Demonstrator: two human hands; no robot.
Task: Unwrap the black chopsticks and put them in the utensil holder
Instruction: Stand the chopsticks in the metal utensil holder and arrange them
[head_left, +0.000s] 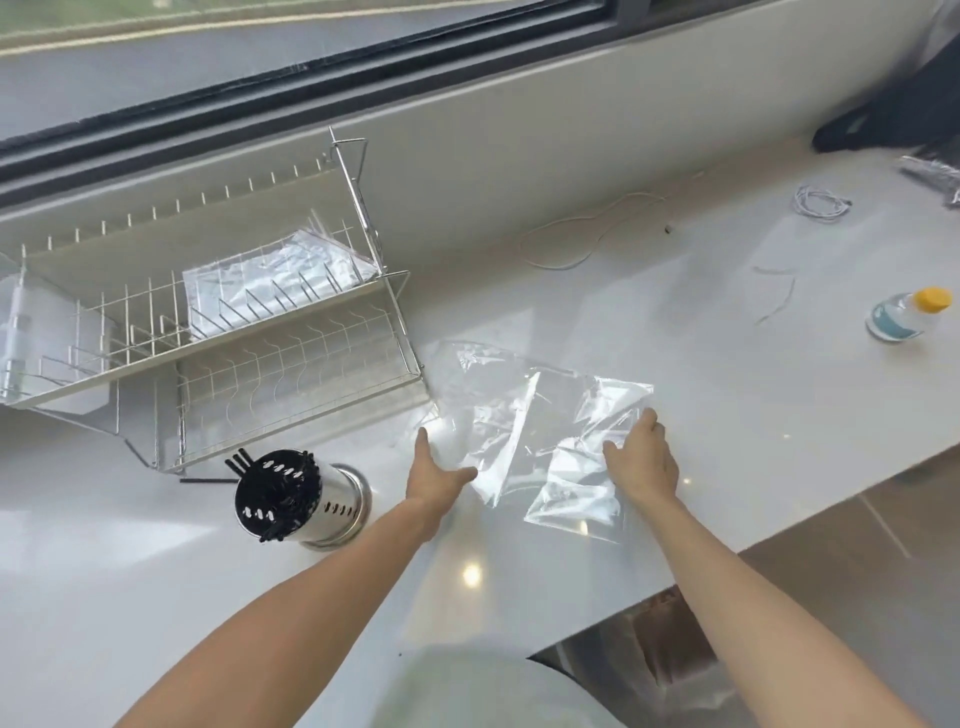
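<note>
A steel utensil holder with slotted holes stands on the white counter at lower left. Black chopsticks fill it, their ends poking out at the top. One black stick lies flat on the counter behind the holder. Clear plastic wrappers lie spread out in the middle of the counter. My left hand rests open at the wrappers' left edge, thumb touching the plastic. My right hand lies flat with its fingers on the right-hand wrapper.
A wire dish rack holding a plastic-wrapped packet stands at the back left. A bottle with a yellow cap lies at the right. White cables and a dark bag sit far right. The counter edge drops off at lower right.
</note>
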